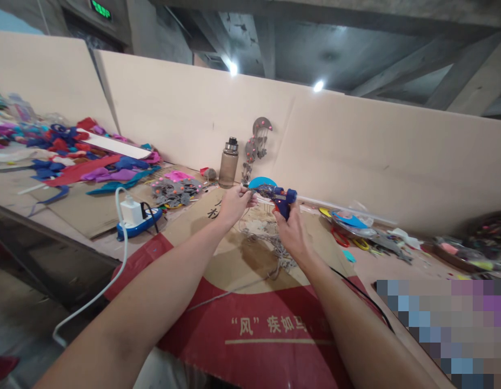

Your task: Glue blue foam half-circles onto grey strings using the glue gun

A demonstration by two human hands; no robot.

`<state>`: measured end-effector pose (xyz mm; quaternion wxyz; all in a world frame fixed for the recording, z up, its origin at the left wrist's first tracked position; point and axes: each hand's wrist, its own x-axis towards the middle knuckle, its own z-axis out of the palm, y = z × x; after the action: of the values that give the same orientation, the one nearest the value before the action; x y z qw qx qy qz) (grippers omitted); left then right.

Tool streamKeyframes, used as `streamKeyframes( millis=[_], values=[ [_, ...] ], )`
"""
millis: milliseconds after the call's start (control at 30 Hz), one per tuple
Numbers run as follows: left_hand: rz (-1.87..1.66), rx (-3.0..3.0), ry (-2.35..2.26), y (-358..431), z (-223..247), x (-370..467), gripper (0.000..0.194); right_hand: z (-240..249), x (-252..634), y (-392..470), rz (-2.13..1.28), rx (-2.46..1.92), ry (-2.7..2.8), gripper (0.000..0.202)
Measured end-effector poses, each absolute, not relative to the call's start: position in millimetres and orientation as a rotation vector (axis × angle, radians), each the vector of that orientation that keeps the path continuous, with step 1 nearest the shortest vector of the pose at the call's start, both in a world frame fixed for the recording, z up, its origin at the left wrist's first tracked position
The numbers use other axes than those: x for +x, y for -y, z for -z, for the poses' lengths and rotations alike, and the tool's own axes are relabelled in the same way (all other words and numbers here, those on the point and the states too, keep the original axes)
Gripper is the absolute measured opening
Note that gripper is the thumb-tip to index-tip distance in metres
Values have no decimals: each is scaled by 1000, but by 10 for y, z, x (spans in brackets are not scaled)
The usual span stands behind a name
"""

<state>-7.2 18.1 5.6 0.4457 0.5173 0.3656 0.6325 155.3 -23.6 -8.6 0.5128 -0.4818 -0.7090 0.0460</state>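
Observation:
My right hand (293, 229) is wrapped round the handle of a blue glue gun (283, 201), whose nozzle points left. Just left of the nozzle, my left hand (236, 205) pinches a small grey piece (247, 193). Below both hands lies a tangle of grey yarn (280, 251) on a red and tan cardboard sheet (274, 319). One strand trails toward the lower left. Behind the hands a blue disc (262, 182) is partly hidden.
A bottle (228, 163) and a hanging grey ornament (261, 138) are by the partition. At left are a blue power strip (140, 224), grey pieces (175, 190) and colourful cloth (104, 170). Red-handled scissors (339, 236) and a tray (351, 224) lie right. A black cable (367, 296) runs beside my right arm.

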Motion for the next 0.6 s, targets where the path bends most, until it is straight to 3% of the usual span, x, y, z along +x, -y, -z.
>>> streamKeyframes(
  millis=[600],
  values=[
    [-1660, 1180, -791, -232, -32, -106, 13, 57, 1554, 251, -141, -1211, 1650, 56]
  ],
)
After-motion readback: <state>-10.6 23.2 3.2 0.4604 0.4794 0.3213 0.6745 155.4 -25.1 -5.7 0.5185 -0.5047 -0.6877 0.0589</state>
